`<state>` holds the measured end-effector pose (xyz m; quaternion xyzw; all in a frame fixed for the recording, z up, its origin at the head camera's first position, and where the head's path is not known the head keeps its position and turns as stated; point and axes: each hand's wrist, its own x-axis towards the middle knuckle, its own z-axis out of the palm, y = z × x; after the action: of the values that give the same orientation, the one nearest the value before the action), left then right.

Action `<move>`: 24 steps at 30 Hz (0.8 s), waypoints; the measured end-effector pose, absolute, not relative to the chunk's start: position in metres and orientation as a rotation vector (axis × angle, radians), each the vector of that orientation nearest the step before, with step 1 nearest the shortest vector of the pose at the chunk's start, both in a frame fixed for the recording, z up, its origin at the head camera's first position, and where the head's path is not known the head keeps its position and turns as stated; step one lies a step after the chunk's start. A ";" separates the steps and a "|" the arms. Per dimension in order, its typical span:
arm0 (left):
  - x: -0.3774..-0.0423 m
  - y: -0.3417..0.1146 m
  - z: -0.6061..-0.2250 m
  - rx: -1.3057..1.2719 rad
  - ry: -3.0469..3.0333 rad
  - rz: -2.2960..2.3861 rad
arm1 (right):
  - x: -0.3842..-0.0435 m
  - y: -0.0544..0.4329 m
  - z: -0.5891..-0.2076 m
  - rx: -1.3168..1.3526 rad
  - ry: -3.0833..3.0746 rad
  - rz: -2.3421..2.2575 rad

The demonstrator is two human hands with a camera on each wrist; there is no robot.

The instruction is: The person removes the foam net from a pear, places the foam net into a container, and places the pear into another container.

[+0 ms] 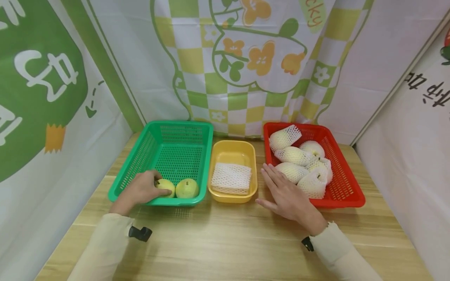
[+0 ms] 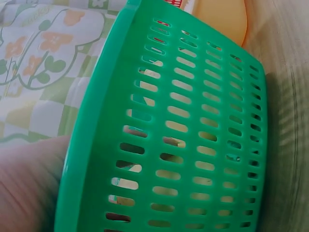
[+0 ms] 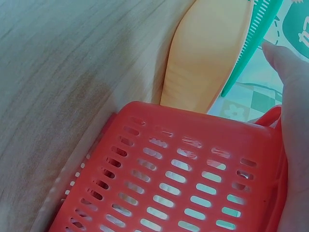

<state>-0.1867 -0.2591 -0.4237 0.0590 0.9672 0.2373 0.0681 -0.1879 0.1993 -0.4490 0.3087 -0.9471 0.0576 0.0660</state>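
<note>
At the near side of the green basket (image 1: 206, 164), the left hand (image 1: 142, 187) reaches over the rim with the wrist bent inward. Its fingers and thumb are curled about the left pear (image 1: 167, 186), grasping it; this pear sits inside the basket, close to the near wall, just beside the right pear (image 1: 187, 189). The right hand (image 1: 286, 195) is released, fingers straight and slanting forward, thumb spread, over the near-left corner of the red basket (image 1: 346, 171); whether it bears on the rim cannot be told.

Between the baskets stands the yellow tray (image 1: 233, 198), holding a stack of white foam nets (image 1: 231, 177). Tray and green basket stand side by side with scarcely any gap; a narrow strip of bench (image 1: 225, 238) shows between tray and red basket. Broad open bench extends in front of the tray, between the forearms. Behind, the patterned curtain (image 1: 246, 105) bounds the far side.

The left hand covers part of its pear. Net-wrapped fruit (image 1: 295, 156) in the red basket overlaps, so an exact count is uncertain. In the left wrist view, the slotted green wall hides the grasp; in the right wrist view, the hand is cut off at the frame edge.
</note>
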 end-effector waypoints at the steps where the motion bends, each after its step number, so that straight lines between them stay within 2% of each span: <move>1: -0.187 -0.259 -0.423 0.179 2.900 0.705 | -0.188 0.199 -0.449 0.930 -2.858 0.172; 16: -0.176 -0.250 -0.411 0.308 2.952 0.702 | -0.187 0.198 -0.448 0.924 -2.869 0.177; 24: -0.159 -0.216 -0.397 0.620 3.014 0.722 | -0.187 0.198 -0.448 0.932 -2.852 0.179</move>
<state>-0.1591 -0.2158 -0.3969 0.1962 0.9535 0.2285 -0.0097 -0.1870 0.1980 -0.4476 0.3094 -0.9466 0.0594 0.0680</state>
